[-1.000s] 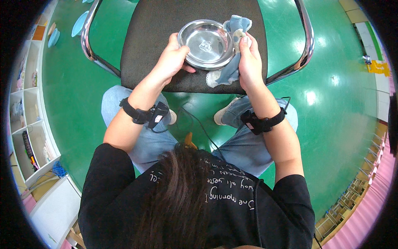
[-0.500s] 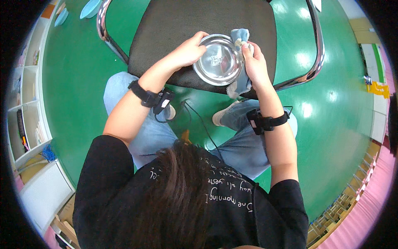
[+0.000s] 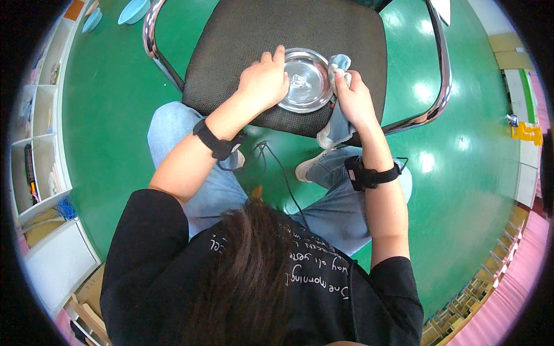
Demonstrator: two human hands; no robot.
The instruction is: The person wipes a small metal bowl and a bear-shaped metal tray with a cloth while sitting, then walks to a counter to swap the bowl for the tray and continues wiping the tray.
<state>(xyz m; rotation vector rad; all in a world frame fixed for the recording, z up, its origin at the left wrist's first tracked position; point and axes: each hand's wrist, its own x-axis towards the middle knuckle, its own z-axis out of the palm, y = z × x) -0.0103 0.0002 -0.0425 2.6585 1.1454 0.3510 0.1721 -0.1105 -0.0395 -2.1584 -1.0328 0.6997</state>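
Observation:
A shiny round stainless steel dish with a small emblem in its middle rests on the black mesh seat of a chair. My left hand is at its left rim, back of the hand up, fingers apart and partly bent; the thumb side touches or overlaps the rim. At the dish's right side my right hand pinches a blue-grey cloth with pale edges. The cloth bunches above the fingers and hangs down over the seat's front edge.
Chrome armrests curve up on both sides of the seat. A black cable trails between my legs over the green floor. White shelves stand at the left; light blue basins sit at the far left.
My left hand's grip on the rim has loosened, its fingers now raised and spread. My right hand and the cloth have drawn slightly away from the dish's right edge. The dish lies lower on the seat.

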